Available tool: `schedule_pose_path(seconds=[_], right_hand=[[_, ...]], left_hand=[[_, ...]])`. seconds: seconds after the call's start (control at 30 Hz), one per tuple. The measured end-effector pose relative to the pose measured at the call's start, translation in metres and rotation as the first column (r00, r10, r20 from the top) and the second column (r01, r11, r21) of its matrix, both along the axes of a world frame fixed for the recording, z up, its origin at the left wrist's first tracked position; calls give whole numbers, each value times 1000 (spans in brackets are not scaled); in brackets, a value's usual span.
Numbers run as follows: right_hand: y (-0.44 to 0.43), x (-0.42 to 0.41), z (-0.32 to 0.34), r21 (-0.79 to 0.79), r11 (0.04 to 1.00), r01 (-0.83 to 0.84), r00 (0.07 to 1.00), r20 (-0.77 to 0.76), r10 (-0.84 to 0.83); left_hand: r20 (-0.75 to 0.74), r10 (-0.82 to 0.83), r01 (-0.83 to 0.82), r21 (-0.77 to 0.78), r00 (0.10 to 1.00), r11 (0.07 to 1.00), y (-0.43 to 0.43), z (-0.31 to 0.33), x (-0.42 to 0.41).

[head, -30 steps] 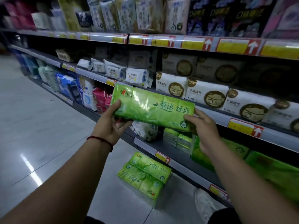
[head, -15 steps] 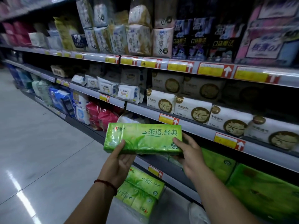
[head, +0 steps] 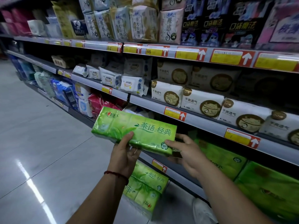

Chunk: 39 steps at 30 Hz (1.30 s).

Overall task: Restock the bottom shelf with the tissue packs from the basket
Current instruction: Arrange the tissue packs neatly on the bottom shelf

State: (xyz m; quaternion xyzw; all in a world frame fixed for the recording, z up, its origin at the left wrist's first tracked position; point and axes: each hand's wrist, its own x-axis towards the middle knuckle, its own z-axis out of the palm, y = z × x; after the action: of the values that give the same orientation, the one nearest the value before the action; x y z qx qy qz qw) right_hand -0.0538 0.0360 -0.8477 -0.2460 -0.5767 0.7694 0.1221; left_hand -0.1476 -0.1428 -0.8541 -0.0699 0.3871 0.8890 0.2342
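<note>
The tissue pack point(head: 134, 130) hangs in the air before the shelves, above the front rail of the bottom shelf point(head: 181, 177). The left hand point(head: 124, 152) grips its lower edge, thumb on the face, and the right hand point(head: 184, 152) pinches its right corner. The slick wrap could slide from so shallow a hold, or the long pack could catch the shelf above point(head: 210, 125) if it goes in too high. Stocked green packs point(head: 226, 162) fill the right; the dark gap to their left, behind the hands, looks like the open room.
</note>
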Motion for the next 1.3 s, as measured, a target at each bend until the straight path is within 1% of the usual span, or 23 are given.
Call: schedule_pose_path(seconds=[0.07,0.13,0.2,0.3,0.37,0.43,0.5,0.57,0.6,0.67,0.73,0.83,1.03,1.23,1.3], right_hand=[[1,-2,-5,88,995,-48,997,71,41],[0,-3,-5,140,990,-26,995,99,12],[-1,-4,-2,138,990,10,998,64,-19],[-6,-9,3,148,989,10,999,37,-16],[-13,-12,5,155,988,-17,998,60,8],[-17,-14,4,131,988,-78,995,79,68],[-21,-15,4,91,983,-157,987,53,153],[-23,-16,2,70,982,-177,984,32,175],[-25,-16,3,54,984,-169,986,21,168],[-28,-17,4,24,986,-164,986,15,164],[-28,-16,4,-12,976,-217,975,37,217],[-27,-13,2,-17,946,-323,943,82,324],[-32,-16,4,-59,971,-232,967,95,237],[-35,-23,-1,-66,995,-81,994,74,86],[-34,-25,-3,-70,996,-58,995,72,63]], left_hand=[[18,51,-51,-14,999,999,-3,-3,-6],[37,87,-85,-33,996,996,-7,-5,-10],[43,99,-97,-40,994,994,-10,-6,-13],[32,88,-86,-75,996,994,-11,-6,-14],[9,50,-48,-93,999,995,-12,-6,-14],[-1,-11,11,-87,1000,996,-12,-4,-14],[-17,-67,66,-63,998,996,-12,-3,-15],[-43,-82,80,-44,996,996,-13,-3,-16],[-51,-90,87,-56,995,995,-13,-2,-17],[-60,-162,157,-78,985,984,-14,-5,-15],[-51,-245,240,-91,968,967,-13,-5,-13],[-49,-302,294,-130,952,947,-17,-6,-16],[-52,-404,364,-343,913,866,-17,-10,-18],[-87,-478,414,-384,874,826,-11,-15,-18],[-78,-526,448,-429,847,784,-15,-13,-20]])
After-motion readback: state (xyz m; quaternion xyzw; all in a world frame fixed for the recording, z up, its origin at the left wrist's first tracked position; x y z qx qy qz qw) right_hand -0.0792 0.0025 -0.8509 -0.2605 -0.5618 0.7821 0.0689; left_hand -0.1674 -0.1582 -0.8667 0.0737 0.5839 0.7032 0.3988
